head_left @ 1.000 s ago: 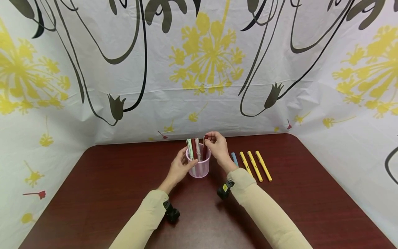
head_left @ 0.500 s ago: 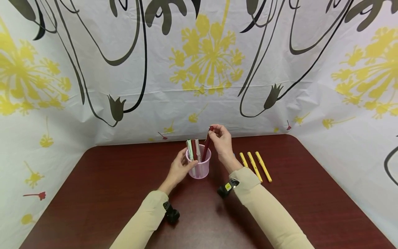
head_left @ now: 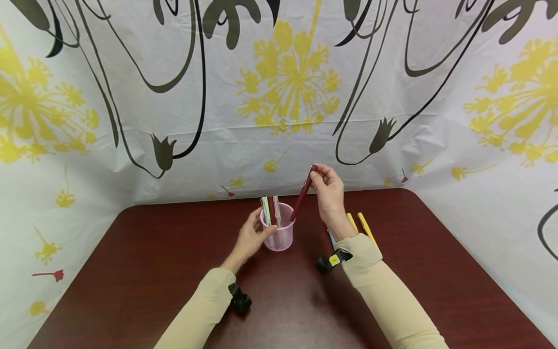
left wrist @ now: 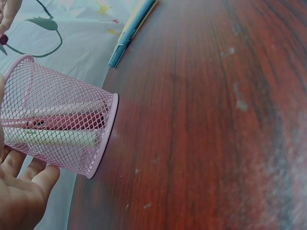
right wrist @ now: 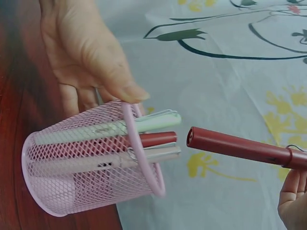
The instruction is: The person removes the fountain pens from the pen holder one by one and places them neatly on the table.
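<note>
A pink mesh pen cup (head_left: 281, 238) stands near the back of the dark red table, my left hand (head_left: 251, 236) gripping it from the left with the thumb at its rim. Inside lean a pale green pen (right wrist: 158, 120), a red pen (right wrist: 156, 139) and a pale pink pen (right wrist: 165, 153). My right hand (head_left: 330, 196) pinches a second red pen (head_left: 302, 195) by its upper, clip end, up and right of the cup. That pen slants, and in the right wrist view its lower end is just outside the cup's mouth.
Right of the cup, partly behind my right forearm, lie yellow pens (head_left: 366, 224) and a blue pen (head_left: 332, 239). A white sheet with printed flowers (head_left: 192, 179) hangs right behind the table's back edge.
My right hand has drawn the red pen up out of the cup and moved it to the right, tilting it. The left hand stays on the cup.
</note>
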The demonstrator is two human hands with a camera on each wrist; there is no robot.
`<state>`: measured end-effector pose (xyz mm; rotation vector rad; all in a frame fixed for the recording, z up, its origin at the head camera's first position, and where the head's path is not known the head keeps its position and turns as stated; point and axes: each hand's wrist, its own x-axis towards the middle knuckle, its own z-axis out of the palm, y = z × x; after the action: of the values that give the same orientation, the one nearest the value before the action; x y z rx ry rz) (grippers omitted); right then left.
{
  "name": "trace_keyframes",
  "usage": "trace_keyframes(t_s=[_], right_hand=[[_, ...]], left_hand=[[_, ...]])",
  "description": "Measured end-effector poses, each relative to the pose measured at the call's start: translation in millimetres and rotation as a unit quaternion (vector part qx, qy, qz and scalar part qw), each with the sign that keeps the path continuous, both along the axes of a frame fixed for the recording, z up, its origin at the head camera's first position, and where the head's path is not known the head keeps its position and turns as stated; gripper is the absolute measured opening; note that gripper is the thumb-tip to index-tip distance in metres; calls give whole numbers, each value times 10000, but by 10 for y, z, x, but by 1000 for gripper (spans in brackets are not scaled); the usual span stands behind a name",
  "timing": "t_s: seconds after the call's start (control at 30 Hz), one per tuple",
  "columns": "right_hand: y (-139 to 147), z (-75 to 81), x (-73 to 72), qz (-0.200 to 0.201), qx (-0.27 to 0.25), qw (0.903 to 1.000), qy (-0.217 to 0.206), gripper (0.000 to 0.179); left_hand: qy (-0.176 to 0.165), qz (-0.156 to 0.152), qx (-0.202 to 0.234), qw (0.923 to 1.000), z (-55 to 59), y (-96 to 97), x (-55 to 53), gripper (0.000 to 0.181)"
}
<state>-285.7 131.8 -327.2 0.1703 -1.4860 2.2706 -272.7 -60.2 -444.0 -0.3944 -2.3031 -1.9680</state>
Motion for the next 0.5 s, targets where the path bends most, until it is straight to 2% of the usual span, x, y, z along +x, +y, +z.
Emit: trace_keyframes(t_s=[0.27,0.5], right_hand=[[161,23,55,-7,-26,9999,-133,17],[329,-26,67,-248,-41,9995,-209,18]], left_hand=[[-22,-18,10,10000,22,-4,18,70],[-58,-6,21,10000,21,-1,5,70]])
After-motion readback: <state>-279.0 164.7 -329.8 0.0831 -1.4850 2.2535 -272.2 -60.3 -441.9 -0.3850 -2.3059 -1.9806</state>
